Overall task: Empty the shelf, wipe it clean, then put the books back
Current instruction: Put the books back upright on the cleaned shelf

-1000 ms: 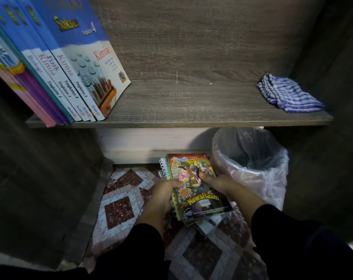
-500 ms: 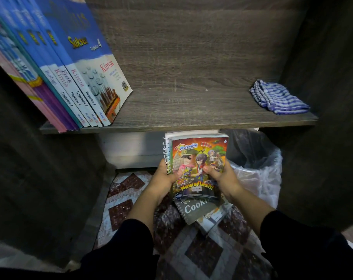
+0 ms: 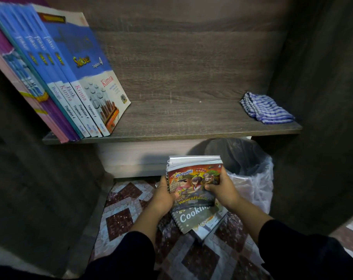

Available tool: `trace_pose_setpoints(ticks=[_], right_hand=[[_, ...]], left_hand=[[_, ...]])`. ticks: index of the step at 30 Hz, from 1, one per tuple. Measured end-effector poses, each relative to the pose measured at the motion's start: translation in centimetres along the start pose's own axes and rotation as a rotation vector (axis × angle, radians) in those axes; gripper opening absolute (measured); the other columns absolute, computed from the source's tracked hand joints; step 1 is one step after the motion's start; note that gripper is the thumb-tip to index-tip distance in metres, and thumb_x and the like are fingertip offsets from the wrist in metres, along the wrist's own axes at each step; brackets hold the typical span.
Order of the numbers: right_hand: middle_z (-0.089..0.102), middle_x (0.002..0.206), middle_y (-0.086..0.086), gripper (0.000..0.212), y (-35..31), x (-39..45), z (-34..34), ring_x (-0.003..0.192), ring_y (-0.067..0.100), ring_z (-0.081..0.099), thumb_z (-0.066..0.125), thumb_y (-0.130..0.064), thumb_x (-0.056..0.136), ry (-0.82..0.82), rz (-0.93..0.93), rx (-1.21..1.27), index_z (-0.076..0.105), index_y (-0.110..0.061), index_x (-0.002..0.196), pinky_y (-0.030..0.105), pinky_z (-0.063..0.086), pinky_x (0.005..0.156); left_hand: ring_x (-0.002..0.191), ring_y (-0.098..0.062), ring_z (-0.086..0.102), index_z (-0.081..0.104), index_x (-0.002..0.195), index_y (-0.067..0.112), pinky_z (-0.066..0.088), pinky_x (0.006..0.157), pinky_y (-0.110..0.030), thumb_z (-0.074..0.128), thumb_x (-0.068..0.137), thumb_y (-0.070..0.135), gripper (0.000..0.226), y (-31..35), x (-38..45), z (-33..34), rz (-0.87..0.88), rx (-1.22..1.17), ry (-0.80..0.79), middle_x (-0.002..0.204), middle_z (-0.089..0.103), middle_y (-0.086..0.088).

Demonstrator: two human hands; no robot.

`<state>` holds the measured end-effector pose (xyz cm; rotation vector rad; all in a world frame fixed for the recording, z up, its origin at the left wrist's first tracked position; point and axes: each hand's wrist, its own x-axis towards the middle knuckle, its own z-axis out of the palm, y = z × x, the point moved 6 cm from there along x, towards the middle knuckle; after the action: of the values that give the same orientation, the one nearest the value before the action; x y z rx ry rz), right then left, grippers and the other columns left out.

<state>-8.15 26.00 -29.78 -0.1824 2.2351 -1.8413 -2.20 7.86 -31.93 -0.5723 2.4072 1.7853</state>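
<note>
The small stack of books (image 3: 193, 178) was held below the shelf (image 3: 191, 126), over the tiled floor (image 3: 119, 219). Being loose volumes, one might have slid out or caught the shelf edge on the way up. The left hand (image 3: 162, 196) and right hand (image 3: 222, 190) clasped its sides, each grip curled round the stack, forearms reaching forward.

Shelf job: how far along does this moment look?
Late stage. Several textbooks already lean at the shelf's left end, and the folded cloth lies at its right end. In hand: both hands, left and right, grip a small stack of books below the shelf. Left: shelving them, plus the Cooking notebook underneath.
</note>
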Motion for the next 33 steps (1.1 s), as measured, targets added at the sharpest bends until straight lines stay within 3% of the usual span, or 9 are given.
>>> trace_pose_setpoints(ticks=[3,6,9,14,17,22,25,29,33], right_hand=[[0.06,0.104,-0.003,0.068,-0.9,-0.7,-0.2,0.108,0.021,0.056,0.053,0.018,0.083,-0.026,-0.027,0.018,0.034,-0.029,0.127,0.04,0.05,0.094],[0.061,0.11,-0.001,0.067,-2.2,-1.3,-0.5,0.113,0.023,0.056,0.053,0.017,0.084,-0.047,-0.077,0.029,0.035,-0.034,0.123,0.044,0.049,0.097],[0.061,0.107,-0.005,0.06,-4.6,-2.1,-1.2,0.106,0.017,0.058,0.054,0.013,0.086,-0.042,-0.145,0.018,0.038,-0.032,0.123,0.03,0.052,0.086],[0.062,0.115,0.0,0.063,-10.4,-2.8,-2.0,0.103,0.014,0.062,0.055,0.01,0.086,-0.043,-0.28,-0.003,0.038,-0.023,0.137,0.027,0.056,0.076],[0.062,0.113,-0.002,0.061,-15.2,-2.8,-2.2,0.105,0.014,0.059,0.057,0.013,0.083,-0.002,-0.386,-0.011,0.042,-0.019,0.133,0.035,0.051,0.092],[0.058,0.122,0.002,0.066,-23.3,-2.2,-1.9,0.112,0.015,0.055,0.058,0.013,0.081,0.035,-0.564,-0.04,0.038,-0.011,0.139,0.031,0.045,0.1],[0.057,0.124,0.002,0.069,-26.9,-1.1,-1.5,0.115,0.018,0.055,0.058,0.012,0.08,0.045,-0.635,-0.03,0.037,-0.016,0.14,0.035,0.045,0.102],[0.057,0.121,-0.004,0.071,-29.0,1.1,-0.6,0.115,0.015,0.056,0.057,0.01,0.083,0.031,-0.644,-0.002,0.034,-0.024,0.141,0.032,0.047,0.097],[0.057,0.129,-0.001,0.075,-27.4,3.8,0.6,0.12,0.016,0.054,0.058,0.009,0.082,0.052,-0.582,-0.036,0.032,-0.025,0.144,0.036,0.046,0.1]], left_hand=[[0.109,-0.021,0.054,0.034,0.134,0.027,0.048,0.098,-0.046,0.051,0.092,-0.003,0.054,1.0,-1.0,-0.2,0.012,0.0,0.004,0.115,0.057,0.0],[0.108,-0.018,0.053,0.036,0.128,0.03,0.046,0.092,-0.035,0.051,0.092,-0.004,0.052,2.5,-2.0,-0.8,0.075,-0.012,0.008,0.113,0.056,0.002],[0.106,-0.018,0.057,0.04,0.119,0.028,0.047,0.083,-0.029,0.055,0.09,-0.006,0.048,4.3,-2.9,-1.9,0.141,-0.045,0.026,0.114,0.06,-0.001],[0.11,-0.023,0.06,0.042,0.114,0.028,0.049,0.096,-0.048,0.061,0.087,0.001,0.043,8.8,-4.5,-4.7,0.255,-0.062,0.086,0.115,0.062,0.0],[0.112,-0.025,0.059,0.044,0.114,0.021,0.048,0.097,-0.044,0.063,0.086,0.001,0.039,13.2,-5.9,-7.2,0.352,-0.037,0.156,0.114,0.061,-0.002],[0.104,-0.019,0.061,0.046,0.115,0.022,0.051,0.092,-0.045,0.061,0.089,0.006,0.034,20.6,-7.3,-11.3,0.443,0.043,0.204,0.109,0.063,0.003],[0.104,-0.022,0.061,0.045,0.118,0.018,0.052,0.09,-0.045,0.061,0.089,0.006,0.035,24.1,-7.3,-13.7,0.483,0.07,0.234,0.109,0.062,0.0],[0.108,-0.026,0.062,0.044,0.122,0.016,0.052,0.091,-0.051,0.062,0.089,0.008,0.038,25.9,-6.0,-15.8,0.5,0.089,0.288,0.118,0.063,-0.006],[0.107,-0.024,0.06,0.041,0.124,0.011,0.051,0.08,-0.037,0.059,0.091,0.009,0.038,24.4,-3.7,-15.4,0.433,0.152,0.316,0.119,0.06,-0.008]])
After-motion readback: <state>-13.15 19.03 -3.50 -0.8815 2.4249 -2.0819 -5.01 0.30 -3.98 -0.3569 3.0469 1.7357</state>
